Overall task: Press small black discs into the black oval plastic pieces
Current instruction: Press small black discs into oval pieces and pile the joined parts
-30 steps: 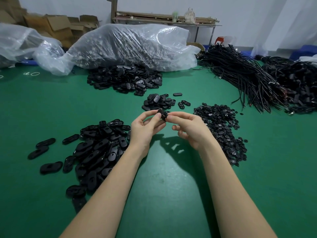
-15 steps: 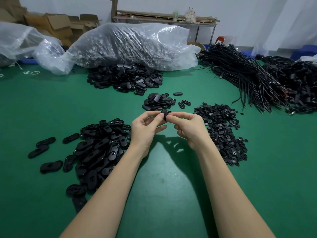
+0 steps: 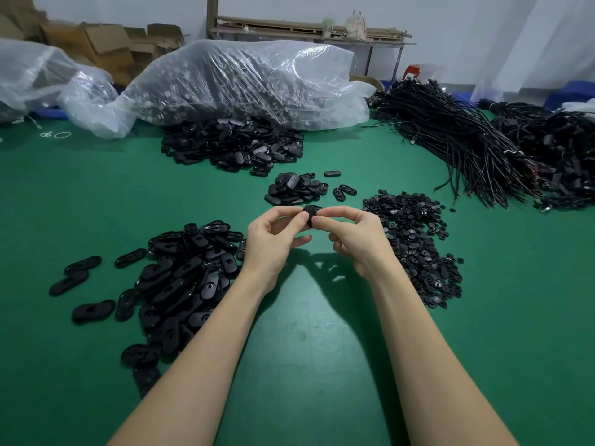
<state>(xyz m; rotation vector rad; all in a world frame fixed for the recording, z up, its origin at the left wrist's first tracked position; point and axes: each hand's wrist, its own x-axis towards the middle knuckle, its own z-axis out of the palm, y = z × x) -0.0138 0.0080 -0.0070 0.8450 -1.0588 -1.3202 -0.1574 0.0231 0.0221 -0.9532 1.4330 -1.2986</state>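
Observation:
Above the green table [image 3: 306, 333], my left hand [image 3: 270, 243] and my right hand [image 3: 357, 239] meet at the fingertips. Both pinch one black oval plastic piece [image 3: 311, 214] between thumbs and forefingers; fingers hide most of it, and I cannot tell whether a disc sits in it. A heap of loose oval pieces [image 3: 180, 278] lies to the left of my left hand. A heap of small black discs [image 3: 415, 239] spreads to the right of my right hand. A smaller cluster of oval pieces [image 3: 296, 188] lies just beyond my hands.
A larger pile of oval pieces [image 3: 235, 146] sits farther back, against a big clear plastic bag [image 3: 244, 82]. Bundles of black cables [image 3: 476, 140] fill the back right. A second clear bag [image 3: 42, 78], cardboard boxes [image 3: 106, 46] and a bench [image 3: 309, 30] stand at the back.
Both hands have stayed together on the oval piece, shifting slightly away from me; the fingers have turned the piece a little between them.

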